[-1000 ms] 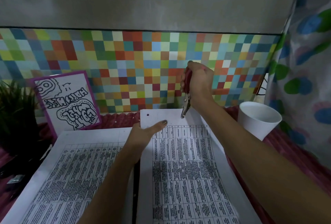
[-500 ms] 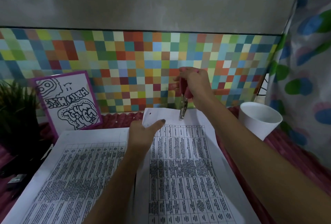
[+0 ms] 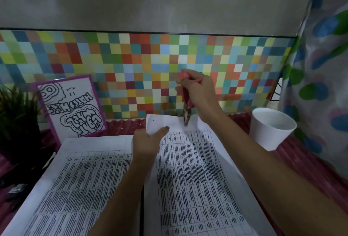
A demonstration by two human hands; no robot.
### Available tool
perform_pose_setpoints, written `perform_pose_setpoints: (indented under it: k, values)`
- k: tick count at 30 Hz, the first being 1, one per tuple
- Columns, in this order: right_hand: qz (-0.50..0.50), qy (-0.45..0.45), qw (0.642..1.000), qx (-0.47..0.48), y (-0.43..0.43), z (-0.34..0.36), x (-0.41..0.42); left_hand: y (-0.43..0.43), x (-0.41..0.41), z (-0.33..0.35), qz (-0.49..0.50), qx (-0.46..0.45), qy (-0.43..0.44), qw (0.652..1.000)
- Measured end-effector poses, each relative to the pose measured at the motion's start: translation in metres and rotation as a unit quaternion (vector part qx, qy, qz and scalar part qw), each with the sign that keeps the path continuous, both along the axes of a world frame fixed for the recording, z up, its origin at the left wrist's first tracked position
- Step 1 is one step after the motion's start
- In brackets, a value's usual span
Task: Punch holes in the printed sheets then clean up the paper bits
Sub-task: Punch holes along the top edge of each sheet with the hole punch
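Observation:
Two printed sheets lie side by side. The right sheet (image 3: 190,169) has its far edge lifted off the table, and a small dark hole shows near its top left corner. My left hand (image 3: 148,140) pinches that sheet near the corner, thumb on top. My right hand (image 3: 197,92) grips a pink-handled hole punch (image 3: 187,111) held upright, its metal jaws over the sheet's top edge near the middle. The left sheet (image 3: 75,183) lies flat on the table.
A white paper cup (image 3: 271,128) stands at the right on the pink ribbed table cover (image 3: 301,162). A purple-framed doodle card (image 3: 71,107) leans on the coloured checkered backsplash. A dark plant (image 3: 13,111) sits at far left. A patterned curtain (image 3: 323,66) hangs on the right.
My left hand has lifted the sheet's far edge further. The punch in my right hand has shifted slightly left along the top edge and its handles have spread.

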State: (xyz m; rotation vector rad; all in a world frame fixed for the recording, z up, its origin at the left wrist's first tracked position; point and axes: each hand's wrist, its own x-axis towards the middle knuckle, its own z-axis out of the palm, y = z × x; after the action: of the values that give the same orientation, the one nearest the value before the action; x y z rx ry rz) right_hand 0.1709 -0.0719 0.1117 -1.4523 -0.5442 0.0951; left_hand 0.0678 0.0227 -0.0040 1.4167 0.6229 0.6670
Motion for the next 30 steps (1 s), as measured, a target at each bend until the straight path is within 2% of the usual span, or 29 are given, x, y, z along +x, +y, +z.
perform_pose_setpoints:
  k: [3,6,13,16,20,22,26,28,30]
  values:
    - [-0.020,0.010,0.995,0.098,-0.003,-0.003,-0.003,0.003,-0.001,0.005,0.009,-0.026,0.002,1.000]
    - [-0.018,-0.015,0.989,0.145,-0.006,-0.017,-0.010,0.003,-0.002,0.008,0.002,-0.050,-0.008,0.999]
    - [0.008,-0.122,0.979,0.162,-0.017,-0.036,-0.024,0.001,-0.001,0.007,0.020,-0.060,-0.005,0.998]
    - [0.001,-0.132,0.986,0.099,-0.017,-0.022,-0.021,-0.001,-0.002,0.007,-0.003,-0.019,-0.011,1.000]
    - [0.008,-0.057,0.996,-0.070,-0.010,0.021,-0.008,-0.008,-0.005,0.012,-0.047,0.036,-0.012,0.998]
    - [0.020,-0.024,0.986,-0.167,-0.004,0.034,-0.001,-0.011,-0.006,0.015,-0.070,0.052,-0.010,0.996]
    - [0.031,0.029,0.953,-0.301,0.007,0.037,0.014,-0.017,-0.007,0.018,-0.104,0.060,0.002,0.993]
    - [0.026,0.046,0.945,-0.324,0.009,0.033,0.020,-0.018,-0.007,0.019,-0.107,0.065,0.013,0.992]
    - [0.012,0.057,0.954,-0.295,0.009,0.029,0.028,-0.016,-0.005,0.018,-0.107,0.068,0.033,0.991]
